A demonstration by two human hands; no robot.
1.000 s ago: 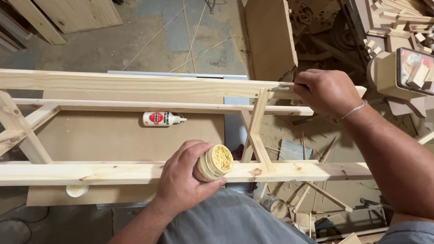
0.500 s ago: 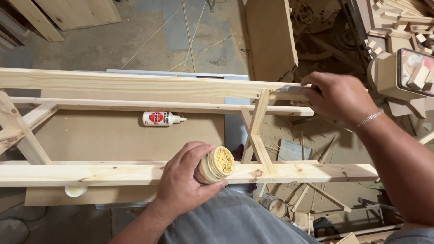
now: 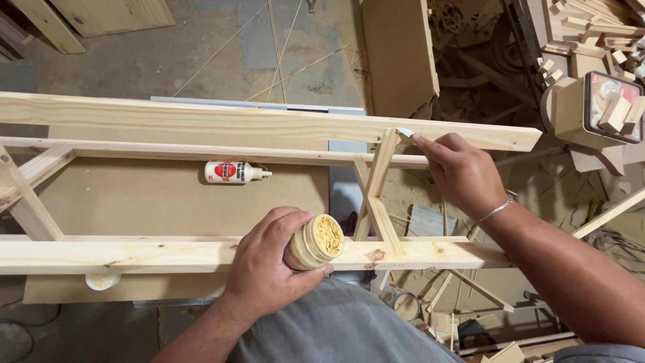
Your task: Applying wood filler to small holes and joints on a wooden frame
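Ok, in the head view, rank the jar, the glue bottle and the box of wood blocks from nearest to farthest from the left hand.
1. Jar: held in the left hand.
2. Glue bottle: lying on the board, up and left of the hand.
3. Box of wood blocks: far right, upper corner.

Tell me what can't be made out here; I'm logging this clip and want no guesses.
Head view only:
- The small tool at the joint: the right hand hides all but a pale tip.
- The jar: the left hand's fingers wrap its body; only the yellowish filling shows.
- The wooden frame: its left end is cut off by the picture edge.
- The glue bottle: too small to read.
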